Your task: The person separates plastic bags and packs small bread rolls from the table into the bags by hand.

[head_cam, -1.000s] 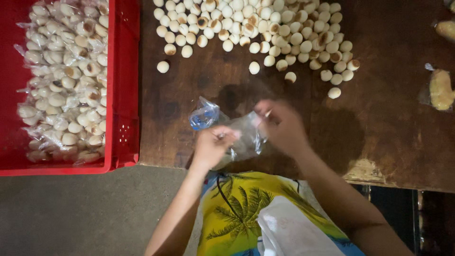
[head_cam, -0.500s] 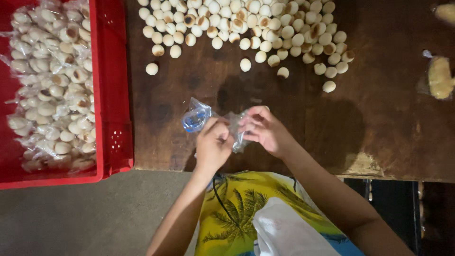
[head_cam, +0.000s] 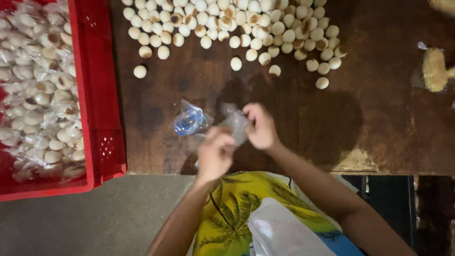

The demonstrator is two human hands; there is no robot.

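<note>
The person's left hand (head_cam: 214,154) and right hand (head_cam: 260,127) meet close together over the near edge of the dark brown wooden table (head_cam: 379,118), and between them they hold a small clear plastic bag (head_cam: 235,124). The right hand is closed in a pinch on the bag's upper part, thumb against fingers, while the left hand is curled shut on the lower part, its back to the camera so that its fingertips cannot be seen. Held by two hands in this way, the thin film is kept taut and off the table surface; whether anything is inside it cannot be made out. Just to the left of the left hand lies a crumpled clear plastic wrapper with blue print (head_cam: 188,120), resting loose on the wood and touched by neither hand. Beyond both hands, well apart from them, a wide heap of small round pale biscuits with browned patches (head_cam: 237,26) is spread on the table, a few strays lying nearer than the rest. Far to the left of the left hand stands a red plastic crate (head_cam: 97,95), filled with clear packets of the same biscuits (head_cam: 40,95), its corner overhanging the table edge. Far to the right of the right hand lies a yellowish lump in clear film (head_cam: 433,68).
</note>
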